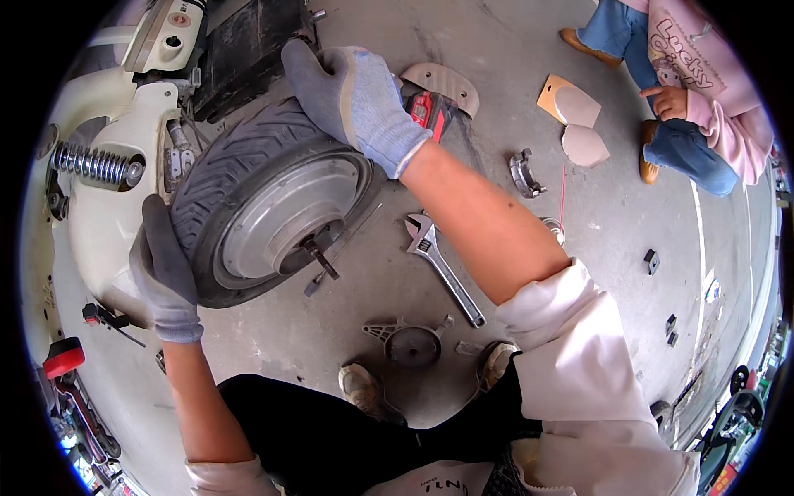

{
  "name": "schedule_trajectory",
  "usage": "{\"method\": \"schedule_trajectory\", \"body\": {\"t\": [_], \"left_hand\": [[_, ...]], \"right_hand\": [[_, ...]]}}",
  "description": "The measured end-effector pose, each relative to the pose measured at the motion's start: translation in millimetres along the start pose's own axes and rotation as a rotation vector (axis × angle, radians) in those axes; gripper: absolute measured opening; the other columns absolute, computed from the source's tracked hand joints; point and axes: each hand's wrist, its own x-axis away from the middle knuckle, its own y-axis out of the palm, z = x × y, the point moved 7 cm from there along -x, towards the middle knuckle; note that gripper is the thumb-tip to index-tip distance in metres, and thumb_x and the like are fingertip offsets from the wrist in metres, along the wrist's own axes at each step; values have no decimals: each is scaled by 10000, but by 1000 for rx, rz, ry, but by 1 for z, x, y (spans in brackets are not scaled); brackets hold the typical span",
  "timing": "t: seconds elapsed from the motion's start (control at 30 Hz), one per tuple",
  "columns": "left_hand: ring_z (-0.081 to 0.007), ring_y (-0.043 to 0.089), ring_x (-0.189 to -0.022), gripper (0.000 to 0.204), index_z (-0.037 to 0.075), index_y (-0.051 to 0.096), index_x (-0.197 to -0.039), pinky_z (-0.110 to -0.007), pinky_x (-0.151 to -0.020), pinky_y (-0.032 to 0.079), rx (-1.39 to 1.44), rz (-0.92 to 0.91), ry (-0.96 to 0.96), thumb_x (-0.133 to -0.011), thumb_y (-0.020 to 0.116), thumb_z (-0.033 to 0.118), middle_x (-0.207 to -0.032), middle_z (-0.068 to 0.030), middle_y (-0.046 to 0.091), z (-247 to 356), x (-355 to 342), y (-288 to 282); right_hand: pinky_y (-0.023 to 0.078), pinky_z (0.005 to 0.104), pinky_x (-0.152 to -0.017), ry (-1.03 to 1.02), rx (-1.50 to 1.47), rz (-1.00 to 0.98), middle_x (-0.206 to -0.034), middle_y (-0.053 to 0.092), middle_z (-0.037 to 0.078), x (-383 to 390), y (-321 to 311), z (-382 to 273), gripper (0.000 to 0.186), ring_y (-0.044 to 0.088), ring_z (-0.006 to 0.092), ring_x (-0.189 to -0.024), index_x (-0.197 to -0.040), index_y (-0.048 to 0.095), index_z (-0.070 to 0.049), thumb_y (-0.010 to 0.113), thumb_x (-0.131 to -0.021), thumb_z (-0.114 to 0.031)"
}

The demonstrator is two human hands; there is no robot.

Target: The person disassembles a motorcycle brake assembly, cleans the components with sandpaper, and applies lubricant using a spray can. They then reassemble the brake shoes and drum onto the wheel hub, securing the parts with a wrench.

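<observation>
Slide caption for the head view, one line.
Gloved left hand and right hand against a treaded wheel; adjustable wrench on the floor.

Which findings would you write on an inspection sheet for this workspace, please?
Surface: grey floor, dark marks visible.
Work things: tilted wheel, axle sticking out.
Clutter: adjustable wrench and round metal bracket on the floor; red-black tool beyond the wheel.
Hands: gloved left hand against the tyre's left side; gloved right hand at its upper right.
Cables: thin strand near the axle, probably a cable.
Surroundings: cream vehicle body with spring, left; another person in pink, upper right.
</observation>
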Motion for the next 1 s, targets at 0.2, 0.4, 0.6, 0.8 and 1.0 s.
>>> {"method": "schedule_trajectory", "body": {"t": [0.2,0.4,0.6,0.8,1.0], "left_hand": [[-140,565,-891,529,-53,668,-1154,-307,-835,476,-65,195,254,-1085,470,432,-956,-76,682,8,-16,7],[-144,570,-935,458,-17,645,-1229,-293,-888,466,-491,213,598,-1087,488,389,-1009,-75,678,21,-21,4],[-137,564,-880,396,-12,670,-1174,-271,-848,463,-118,263,317,-1088,498,334,-948,-64,649,11,-15,3],[-192,641,-965,329,-29,672,-1195,-313,-899,494,-159,291,357,-1065,521,233,-1042,-129,705,6,-10,4],[-196,648,-966,319,-21,671,-1209,-315,-903,499,-175,303,430,-1063,509,212,-1033,-139,696,1,-8,0]], "right_hand": [[513,529,-717,159,-144,571,-775,652,298,-12,21,59,362,655,471,-767,-866,616,43,552,-986,-292],[467,474,-609,293,-169,216,-712,588,186,134,20,104,176,628,413,-700,-853,584,-63,551,-981,-179],[503,491,-656,322,76,-454,-823,681,203,210,52,122,165,669,431,-762,-946,637,-50,621,-941,-213],[536,451,-730,501,40,-221,-895,693,232,203,27,153,232,702,408,-862,-1120,657,-34,588,-965,-191],[524,352,-711,611,-69,-86,-848,684,145,184,18,147,216,665,217,-767,-1137,647,27,565,-977,-93]]}}
